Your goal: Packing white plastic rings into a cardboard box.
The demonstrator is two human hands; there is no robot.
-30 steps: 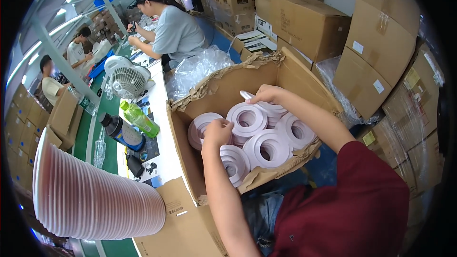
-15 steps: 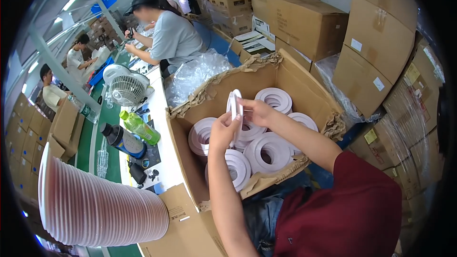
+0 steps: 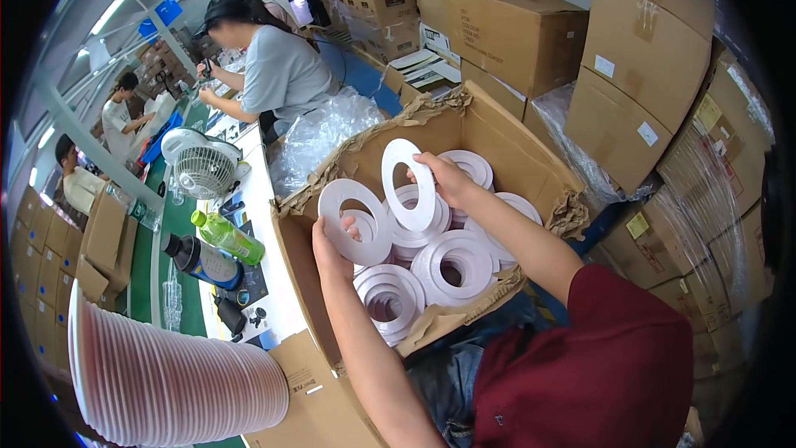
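Left hand (image 3: 332, 241) pinches a flat white ring (image 3: 352, 211), right hand (image 3: 444, 178) pinches a second white ring (image 3: 408, 185), both rings held above the open cardboard box (image 3: 531, 158). Ring stacks (image 3: 452, 261) fill the box; lower layers hidden. Left fingers mostly covered by its ring. Cup stack (image 3: 166, 373) cut off at the left edge of the view.

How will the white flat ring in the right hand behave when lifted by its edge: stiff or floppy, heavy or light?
The white ring probably stays fairly stiff: pinched at one edge by the right hand, it stands flat without drooping. It seems light, since fingertips alone carry it. Being thin, it may crease if squeezed hard.
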